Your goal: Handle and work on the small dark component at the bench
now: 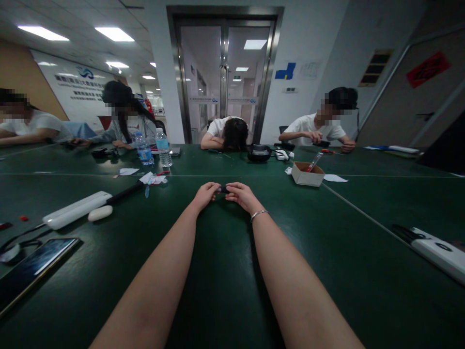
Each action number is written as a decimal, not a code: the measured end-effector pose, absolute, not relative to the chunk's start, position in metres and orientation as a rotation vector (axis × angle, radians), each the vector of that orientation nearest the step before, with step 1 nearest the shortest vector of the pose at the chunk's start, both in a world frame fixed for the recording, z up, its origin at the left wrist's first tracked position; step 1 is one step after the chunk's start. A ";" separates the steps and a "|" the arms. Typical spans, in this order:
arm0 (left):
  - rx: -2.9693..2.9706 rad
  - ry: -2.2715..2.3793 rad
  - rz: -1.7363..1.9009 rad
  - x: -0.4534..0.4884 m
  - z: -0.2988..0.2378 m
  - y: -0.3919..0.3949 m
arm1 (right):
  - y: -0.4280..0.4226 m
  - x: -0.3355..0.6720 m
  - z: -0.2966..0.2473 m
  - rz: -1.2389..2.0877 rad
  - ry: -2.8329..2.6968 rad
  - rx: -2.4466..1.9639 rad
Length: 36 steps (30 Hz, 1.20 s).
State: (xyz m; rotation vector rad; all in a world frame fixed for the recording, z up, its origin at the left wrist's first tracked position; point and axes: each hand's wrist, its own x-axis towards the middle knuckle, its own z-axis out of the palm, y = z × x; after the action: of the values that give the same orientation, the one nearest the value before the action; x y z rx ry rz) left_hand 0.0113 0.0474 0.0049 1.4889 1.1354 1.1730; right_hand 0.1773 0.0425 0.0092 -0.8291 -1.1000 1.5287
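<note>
Both arms reach forward over the dark green table (225,271). A small black object (223,189) is pinched between the hands, too small for me to tell its kind. My left hand (207,196) closes its fingertips on the object's left end. On the other end, the thumb and fingers of my right hand (241,195) are closed; a silver bangle (259,214) circles that wrist. The fingers partly cover the object, which is held just above or on the tabletop; I cannot tell which.
Leftward lie a phone (39,264), a white bar-shaped device (78,209) and a white oval object (100,213). Two water bottles (163,149) stand beyond. A small open box (308,174) sits ahead right, a white device (439,249) at far right. Several people sit across the table.
</note>
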 end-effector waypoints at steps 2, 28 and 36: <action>1.504 1.137 1.164 0.011 0.005 0.047 | 0.042 0.177 0.009 1.530 -1.105 -0.832; 1.476 1.157 1.164 0.011 0.005 0.047 | 0.042 0.177 0.009 1.539 -1.109 -0.838; 1.464 1.130 1.162 0.013 0.010 0.042 | 0.042 0.177 0.010 1.534 -1.109 -0.846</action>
State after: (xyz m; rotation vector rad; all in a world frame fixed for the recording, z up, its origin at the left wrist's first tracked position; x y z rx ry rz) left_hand 0.0127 0.0421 0.0098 1.4641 1.1295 1.1623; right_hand 0.1767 0.0415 0.0103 -0.8463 -1.1092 1.5344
